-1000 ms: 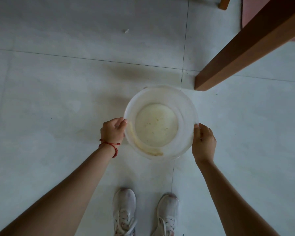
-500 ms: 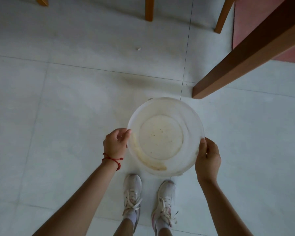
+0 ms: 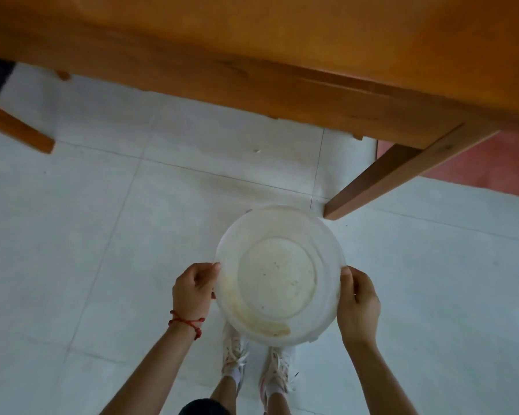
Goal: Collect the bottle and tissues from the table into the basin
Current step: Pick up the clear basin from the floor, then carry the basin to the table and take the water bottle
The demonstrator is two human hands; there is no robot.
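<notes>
Head view: both hands hold the translucent basin (image 3: pixel 277 275) in the air above the tiled floor (image 3: pixel 87 229), in front of the wooden surface (image 3: pixel 282 49). Left hand (image 3: pixel 194 290) and right hand (image 3: pixel 358 305) have fingers closed on opposite sides of its rim. White shoes (image 3: pixel 234 357) show below.

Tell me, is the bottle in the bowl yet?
Not yet. The basin holds only stains and specks, no bottle or tissues. Done so far: the basin has been picked up. In hand: the left hand and the right hand grip its rim on opposite sides, above the floor beside the table. Left: collecting the bottle and tissues, which are out of view.
</notes>
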